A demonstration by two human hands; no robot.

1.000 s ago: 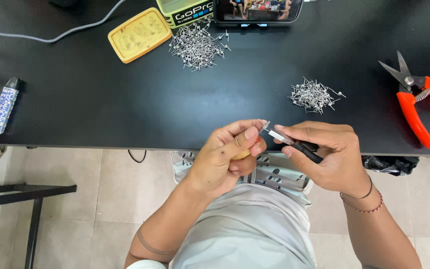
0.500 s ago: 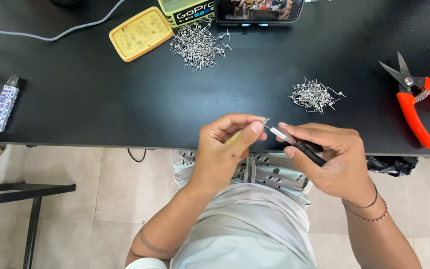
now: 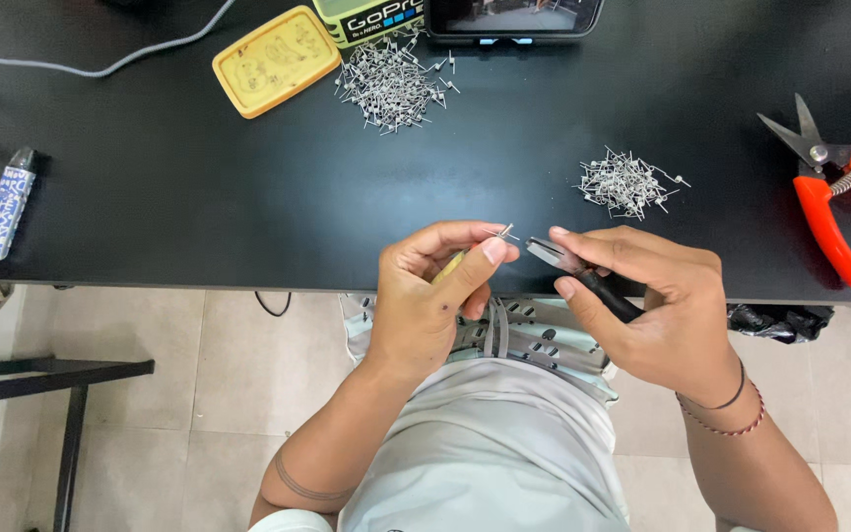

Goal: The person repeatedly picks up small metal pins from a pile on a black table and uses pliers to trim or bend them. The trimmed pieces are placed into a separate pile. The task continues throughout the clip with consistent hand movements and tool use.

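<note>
While a small metal pin is pinched in the left hand at the table edge, pliers are gripped by the right hand; a large pile lies farther up the table, a smaller pile nearer its edge.

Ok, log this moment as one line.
left hand: pinches small metal pin | right hand: grips black-handled pliers, tips beside pin | black table: two pin piles, orange snips

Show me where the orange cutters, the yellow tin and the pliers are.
orange cutters (image 3: 832, 219): head view, on the handle.
yellow tin (image 3: 276, 61): head view, middle of the lid.
pliers (image 3: 556, 254): head view, on the metal nose.
</note>
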